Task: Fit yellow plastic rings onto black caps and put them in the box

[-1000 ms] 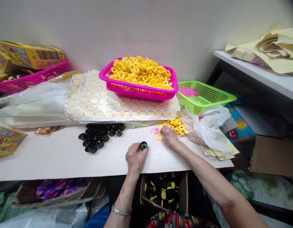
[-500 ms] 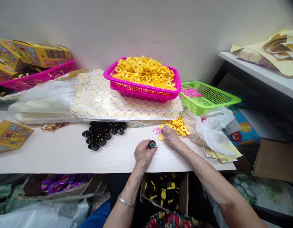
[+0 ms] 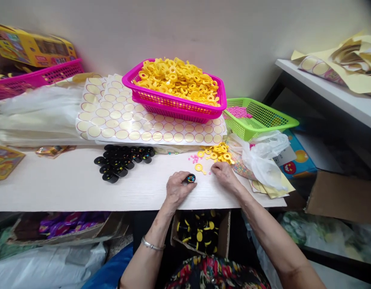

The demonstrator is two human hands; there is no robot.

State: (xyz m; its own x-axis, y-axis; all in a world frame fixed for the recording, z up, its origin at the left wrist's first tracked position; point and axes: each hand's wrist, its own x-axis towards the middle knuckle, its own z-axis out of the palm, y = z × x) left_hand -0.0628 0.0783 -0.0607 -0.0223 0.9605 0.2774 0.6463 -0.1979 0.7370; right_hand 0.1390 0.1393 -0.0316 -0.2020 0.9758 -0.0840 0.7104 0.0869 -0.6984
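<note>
Containers: beyond both hands, a pink basket (image 3: 170,101) is heaped with yellow rings (image 3: 179,82). Beyond the right hand (image 3: 225,176) and to its right, a green basket (image 3: 270,110) holds pink beads (image 3: 238,112). Just right of that hand lies a plastic bag (image 3: 263,152) with coloured beads inside. Below the hands, a cardboard box (image 3: 224,233) contains black and yellow pieces (image 3: 199,235). Left of the left hand (image 3: 178,188) stands a group of black cups (image 3: 119,162).

Orientation: the held cup (image 3: 190,178) is at the left fingertips, mouth facing upward and coloured bits visible within; its short axis is near upright, exact tilt undetermined. Between the hands, a loose ring (image 3: 198,167) lies flat, its long axis directed by its tab toward the right hand.

Pose: the left hand is partly closed, thumb and fingers gripping the cup. The right hand is low, fingers curled, fingertips together near the table (image 3: 68,188); whether they grip anything cannot be determined.
</note>
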